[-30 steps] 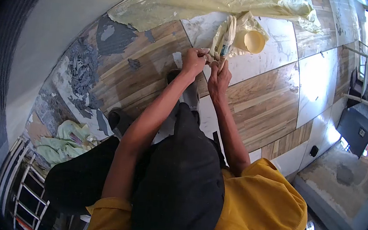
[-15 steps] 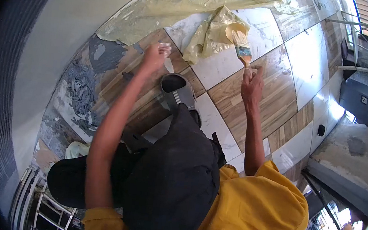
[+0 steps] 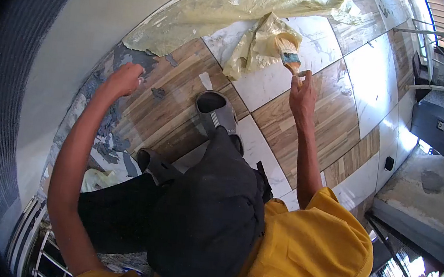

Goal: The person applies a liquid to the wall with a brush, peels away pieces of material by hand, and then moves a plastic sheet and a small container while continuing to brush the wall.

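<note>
My right hand (image 3: 303,95) grips the handle of a paintbrush (image 3: 290,59) with a blue-green ferrule. The pale bristles reach over a crumpled piece of yellowish plastic (image 3: 253,47) on the tiles. My left hand (image 3: 126,80) is closed, its fingers curled, above grey flakes by the foot of the wall. White residue marks its fingertips, and whatever it may hold is hidden. Below that hand, peeled grey scraps (image 3: 107,121) lie along the wall. Between the two hands is a small white scrap (image 3: 205,81) on the wood-look tile.
A long yellowish plastic sheet (image 3: 190,24) follows the base of the curved wall (image 3: 75,42). My feet wear grey slip-on shoes (image 3: 217,111). White metal bars (image 3: 50,255) stand at lower left. At right are a dark panel (image 3: 433,125) and a concrete ledge (image 3: 422,186).
My left hand has moved left and down toward the wall, from above the wood-look tile. My right hand, still gripping the paintbrush, has shifted only slightly, and the brush leans a little differently.
</note>
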### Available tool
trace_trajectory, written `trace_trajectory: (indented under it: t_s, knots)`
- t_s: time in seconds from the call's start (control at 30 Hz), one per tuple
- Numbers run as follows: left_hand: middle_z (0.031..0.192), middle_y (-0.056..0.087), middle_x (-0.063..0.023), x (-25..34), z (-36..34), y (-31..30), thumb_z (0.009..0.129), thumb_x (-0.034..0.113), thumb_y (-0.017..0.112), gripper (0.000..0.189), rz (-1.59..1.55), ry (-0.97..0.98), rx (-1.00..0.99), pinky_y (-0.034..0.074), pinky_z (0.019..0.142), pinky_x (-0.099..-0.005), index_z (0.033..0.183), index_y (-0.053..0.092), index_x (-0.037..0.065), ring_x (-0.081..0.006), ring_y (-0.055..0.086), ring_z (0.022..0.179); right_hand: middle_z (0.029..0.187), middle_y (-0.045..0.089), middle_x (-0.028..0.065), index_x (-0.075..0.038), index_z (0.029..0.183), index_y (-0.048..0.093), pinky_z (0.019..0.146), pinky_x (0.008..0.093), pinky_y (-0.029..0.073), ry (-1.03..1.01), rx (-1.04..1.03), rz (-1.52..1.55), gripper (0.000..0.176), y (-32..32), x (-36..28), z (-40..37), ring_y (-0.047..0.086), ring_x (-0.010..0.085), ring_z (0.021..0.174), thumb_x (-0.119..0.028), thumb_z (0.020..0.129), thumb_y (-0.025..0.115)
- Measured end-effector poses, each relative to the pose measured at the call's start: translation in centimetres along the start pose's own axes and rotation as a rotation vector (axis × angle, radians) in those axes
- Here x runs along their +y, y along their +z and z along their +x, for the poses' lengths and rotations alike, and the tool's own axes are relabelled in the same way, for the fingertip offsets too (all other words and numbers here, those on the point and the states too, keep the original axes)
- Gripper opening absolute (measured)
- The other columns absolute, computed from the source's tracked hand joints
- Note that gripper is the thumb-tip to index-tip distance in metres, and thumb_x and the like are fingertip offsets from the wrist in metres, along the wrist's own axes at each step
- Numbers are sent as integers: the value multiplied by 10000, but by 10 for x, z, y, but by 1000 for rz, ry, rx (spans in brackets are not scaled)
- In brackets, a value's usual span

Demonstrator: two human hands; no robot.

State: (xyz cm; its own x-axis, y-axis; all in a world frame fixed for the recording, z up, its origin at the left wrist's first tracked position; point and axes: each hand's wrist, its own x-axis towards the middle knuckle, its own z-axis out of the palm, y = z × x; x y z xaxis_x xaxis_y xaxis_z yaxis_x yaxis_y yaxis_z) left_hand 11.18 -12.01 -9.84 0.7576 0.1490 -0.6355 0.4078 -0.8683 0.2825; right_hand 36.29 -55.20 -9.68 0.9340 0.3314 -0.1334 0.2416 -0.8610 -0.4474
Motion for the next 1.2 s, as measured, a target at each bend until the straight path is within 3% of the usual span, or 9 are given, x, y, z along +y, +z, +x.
trace_trajectory:
  t_s: [0.13, 0.37, 0.43, 0.57, 0.63, 0.67, 0.73, 0.83, 1.2]
  knots:
    - [1054, 618, -239, -11, -25, -22, 881, 133, 627, 262, 38, 109, 51, 462, 897, -474, 1105, 605, -2, -416, 570, 1043, 737, 620, 245, -71, 1072, 482, 657, 540, 437, 5, -29, -9, 226, -2, 0, 1, 607, 460, 736, -259, 962, 540]
    - [1031, 610, -252, -18, -77, -46, 868, 118, 637, 246, 48, 13, 107, 461, 866, -482, 1080, 606, -2, -430, 579, 998, 683, 612, 228, -73, 1073, 503, 624, 527, 435, 6, 27, 63, 201, 2, 9, -5, 604, 446, 669, -216, 947, 566]
    - [1017, 608, -263, -22, -85, -47, 864, 121, 640, 224, 104, -85, -5, 462, 858, -485, 1040, 608, -14, -441, 580, 984, 662, 600, 192, -76, 1084, 506, 569, 494, 430, -13, 27, 82, 224, 5, 12, -6, 591, 402, 591, -231, 943, 584]
    - [1008, 609, -263, -58, -87, -25, 862, 123, 642, 207, 140, -69, 15, 463, 853, -487, 1005, 611, -23, -446, 576, 989, 643, 577, 97, -90, 1082, 493, 484, 419, 394, -3, 69, 204, 256, 20, 39, -5, 539, 284, 494, -265, 939, 614]
    - [1007, 610, -261, -56, -89, -26, 863, 127, 643, 213, 125, -61, 67, 463, 855, -486, 1013, 612, -22, -445, 574, 993, 646, 531, 15, -111, 1063, 481, 422, 302, 329, 250, -113, 653, 235, 23, 50, -5, 460, 147, 462, -263, 948, 619]
    - [1007, 610, -261, -54, -88, -27, 863, 127, 643, 213, 124, -60, 70, 463, 855, -486, 1013, 612, -22, -445, 574, 993, 646, 531, 15, -111, 1063, 481, 422, 302, 329, 248, -111, 651, 235, 23, 56, -6, 460, 147, 462, -263, 948, 619]
    - [1032, 609, -256, -38, -85, -40, 868, 129, 640, 242, 129, -108, 7, 462, 864, -479, 1067, 608, -7, -436, 574, 1007, 662, 507, -21, -120, 1045, 472, 395, 225, 278, 412, -310, 1207, 189, 15, 54, -9, 413, 70, 465, -242, 966, 594]
    - [1041, 616, -249, -43, -85, -36, 874, 128, 635, 256, 95, -7, 100, 464, 867, -473, 1101, 617, 11, -429, 578, 1011, 658, 505, -19, -121, 1033, 476, 374, 212, 259, 457, -318, 1275, 164, 11, 54, -9, 394, 60, 454, -252, 983, 562]
    - [969, 622, -240, -29, -86, -36, 874, 134, 631, 184, 106, -25, 140, 461, 826, -499, 996, 630, -3, -426, 585, 962, 601, 530, -1, -5, 931, 660, 378, 249, 298, 325, -342, 532, 287, -51, 24, 34, 400, 63, 426, -257, 958, 524]
